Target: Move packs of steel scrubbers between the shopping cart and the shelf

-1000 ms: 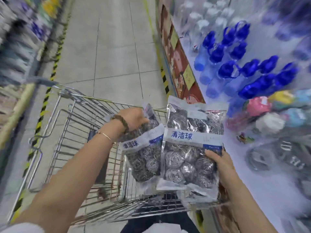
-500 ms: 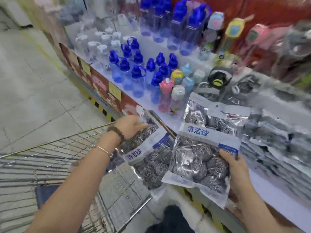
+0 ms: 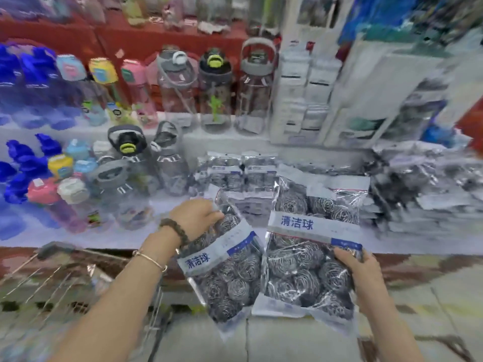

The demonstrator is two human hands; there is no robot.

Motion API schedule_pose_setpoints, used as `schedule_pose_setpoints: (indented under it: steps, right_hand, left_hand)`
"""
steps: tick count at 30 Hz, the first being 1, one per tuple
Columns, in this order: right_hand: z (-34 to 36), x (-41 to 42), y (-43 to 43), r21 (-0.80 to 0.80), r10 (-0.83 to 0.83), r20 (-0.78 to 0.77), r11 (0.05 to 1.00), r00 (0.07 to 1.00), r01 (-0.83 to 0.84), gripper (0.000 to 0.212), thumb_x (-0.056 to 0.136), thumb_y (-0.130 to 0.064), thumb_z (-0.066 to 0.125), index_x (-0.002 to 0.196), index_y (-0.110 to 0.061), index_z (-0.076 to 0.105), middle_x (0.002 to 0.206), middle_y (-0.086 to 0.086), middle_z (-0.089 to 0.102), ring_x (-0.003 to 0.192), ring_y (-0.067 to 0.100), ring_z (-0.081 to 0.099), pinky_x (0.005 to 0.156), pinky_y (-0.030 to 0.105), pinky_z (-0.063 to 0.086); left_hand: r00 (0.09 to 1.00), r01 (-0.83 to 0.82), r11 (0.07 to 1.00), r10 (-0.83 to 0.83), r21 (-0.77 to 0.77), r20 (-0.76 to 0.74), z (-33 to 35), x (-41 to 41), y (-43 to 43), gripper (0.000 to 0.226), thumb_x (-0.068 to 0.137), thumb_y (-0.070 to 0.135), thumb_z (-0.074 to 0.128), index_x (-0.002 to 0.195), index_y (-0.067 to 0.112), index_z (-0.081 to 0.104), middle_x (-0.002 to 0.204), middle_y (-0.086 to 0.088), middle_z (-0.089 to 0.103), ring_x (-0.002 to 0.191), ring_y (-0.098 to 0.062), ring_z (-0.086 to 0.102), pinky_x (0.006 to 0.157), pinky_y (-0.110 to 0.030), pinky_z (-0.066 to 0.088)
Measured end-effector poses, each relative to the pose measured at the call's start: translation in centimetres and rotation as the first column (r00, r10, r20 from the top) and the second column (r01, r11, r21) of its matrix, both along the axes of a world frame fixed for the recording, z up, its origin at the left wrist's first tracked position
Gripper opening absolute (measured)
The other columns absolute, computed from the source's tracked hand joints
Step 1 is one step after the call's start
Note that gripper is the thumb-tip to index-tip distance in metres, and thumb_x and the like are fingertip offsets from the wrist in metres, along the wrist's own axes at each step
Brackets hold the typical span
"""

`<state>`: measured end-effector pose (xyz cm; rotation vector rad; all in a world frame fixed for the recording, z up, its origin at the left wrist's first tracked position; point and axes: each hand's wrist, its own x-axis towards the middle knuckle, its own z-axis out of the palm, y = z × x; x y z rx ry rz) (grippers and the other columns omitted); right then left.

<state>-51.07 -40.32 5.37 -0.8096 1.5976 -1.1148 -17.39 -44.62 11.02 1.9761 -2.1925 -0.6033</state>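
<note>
- A shop aisle, blurred, seen from above the hands. A white shelf [image 3: 386, 244] runs across in front of the person, and a tiled floor [image 3: 287, 340] lies below the hands.
- The left hand [image 3: 196, 218] grips the top of a clear left pack [image 3: 230, 270] of steel scrubbers, fingers curled over its upper edge. The pack hangs tilted below the hand, in front of the shelf's edge.
- The right hand [image 3: 358, 273] holds the right pack [image 3: 308, 257] by its right side, thumb pressed on the front and fingers hidden behind. The pack sits to the left of this hand.
- The two packs meet side by side between the hands. Each has a white band with blue Chinese characters.
- Just beyond the hands, more shelf packs [image 3: 235, 171] lie on the shelf. Stacked packs [image 3: 423, 205] are piled beyond the right hand.
- A wire shopping cart [image 3: 52, 278] stands below and left of the left hand.
- Water bottles [image 3: 214, 92] with coloured lids stand beyond the left hand.
- The left wrist wears a beaded bracelet [image 3: 175, 231] and a thin bangle [image 3: 151, 259].
</note>
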Motion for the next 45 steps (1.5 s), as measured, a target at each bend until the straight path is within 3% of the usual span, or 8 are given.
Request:
schedule_pose_setpoints:
  steps: [6, 12, 19, 30, 33, 36, 40, 45]
  right_hand:
    - [-0.3, -13.5, 0.5, -0.052, -0.149, 0.070, 0.987, 0.986, 0.153, 0.036, 0.076, -0.007, 0.073, 0.109, -0.011, 0.059, 0.103, 0.015, 0.068, 0.093, 0.028, 0.064, 0.070, 0.030, 0.046]
    - [-0.3, -24.5, 0.9, -0.036, -0.284, 0.103, 0.957, 0.953, 0.289, 0.056, 0.059, -0.024, 0.077, 0.111, -0.017, 0.058, 0.108, 0.016, 0.068, 0.102, 0.035, 0.063, 0.097, 0.051, 0.045]
    - [0.2, -32.1, 0.0, -0.067, -0.349, 0.107, 0.932, 0.931, 0.357, 0.075, 0.051, -0.029, 0.081, 0.120, -0.014, 0.057, 0.112, 0.014, 0.066, 0.098, 0.029, 0.062, 0.081, 0.038, 0.048]
    - [2.7, -43.0, -12.6, -0.084, -0.417, 0.128, 0.899, 0.900, 0.429, 0.042, 0.068, -0.023, 0.072, 0.108, -0.019, 0.061, 0.100, 0.019, 0.070, 0.096, 0.040, 0.065, 0.093, 0.059, 0.046]
    - [4.6, -46.0, -16.8, -0.074, -0.395, 0.109, 0.912, 0.912, 0.404, 0.048, 0.066, -0.026, 0.073, 0.111, -0.014, 0.060, 0.088, 0.017, 0.073, 0.076, 0.033, 0.068, 0.082, 0.053, 0.053]
    - [6.0, -48.7, -20.3, -0.072, -0.391, 0.107, 0.914, 0.914, 0.399, 0.055, 0.058, -0.032, 0.076, 0.107, -0.015, 0.060, 0.090, 0.019, 0.072, 0.075, 0.034, 0.067, 0.082, 0.054, 0.053]
    - [6.5, -51.6, -24.0, -0.037, -0.370, 0.151, 0.924, 0.917, 0.380, 0.025, 0.082, -0.017, 0.063, 0.105, -0.010, 0.058, 0.067, 0.012, 0.071, 0.051, 0.023, 0.067, 0.046, 0.033, 0.056]
    - [6.9, -54.0, -28.6, 0.004, -0.304, 0.147, 0.952, 0.941, 0.307, 0.024, 0.093, -0.012, 0.053, 0.116, -0.007, 0.055, 0.066, 0.007, 0.070, 0.056, 0.020, 0.065, 0.049, 0.026, 0.047]
  left_hand:
    - [0.983, 0.178, 0.983, -0.177, -0.037, 0.042, -1.0, -13.3, -5.1, 0.039, 0.095, 0.045, 0.036, 0.070, 0.019, 0.050, 0.067, 0.002, 0.053, 0.065, -0.018, 0.054, 0.062, -0.033, 0.044]
    - [0.944, 0.320, 0.947, -0.315, -0.040, 0.099, -0.6, -25.7, -8.5, 0.037, 0.096, 0.041, 0.035, 0.064, 0.025, 0.040, 0.062, 0.007, 0.045, 0.058, -0.010, 0.045, 0.051, -0.022, 0.031]
    - [0.892, 0.442, 0.897, -0.437, -0.022, 0.115, 0.7, -35.3, -12.5, 0.034, 0.096, 0.043, 0.035, 0.067, 0.027, 0.045, 0.068, 0.009, 0.050, 0.062, -0.005, 0.048, 0.055, -0.016, 0.035]
    - [0.824, 0.563, 0.824, -0.553, -0.061, 0.123, 6.4, -46.6, -27.8, 0.034, 0.092, 0.046, 0.040, 0.078, 0.022, 0.060, 0.078, 0.005, 0.059, 0.073, -0.012, 0.058, 0.072, -0.031, 0.052]
    - [0.811, 0.582, 0.811, -0.575, -0.055, 0.111, 8.3, -49.7, -32.5, 0.036, 0.094, 0.041, 0.042, 0.071, 0.017, 0.057, 0.069, 0.005, 0.055, 0.064, -0.009, 0.053, 0.064, -0.025, 0.048]
    - [0.798, 0.601, 0.799, -0.597, -0.028, 0.079, 8.7, -52.5, -37.1, 0.039, 0.094, 0.039, 0.045, 0.062, 0.017, 0.049, 0.061, 0.005, 0.046, 0.053, -0.010, 0.043, 0.058, -0.026, 0.043]
    - [0.787, 0.617, 0.783, -0.614, 0.084, -0.059, 7.2, -55.9, -42.0, 0.039, 0.094, 0.036, 0.045, 0.061, 0.016, 0.048, 0.056, 0.005, 0.044, 0.051, -0.013, 0.041, 0.060, -0.030, 0.047]
    - [0.851, 0.524, 0.843, -0.515, 0.122, -0.098, 5.8, -59.4, -45.6, 0.035, 0.093, 0.034, 0.050, 0.063, 0.016, 0.048, 0.063, 0.006, 0.046, 0.055, -0.009, 0.043, 0.053, -0.018, 0.038]
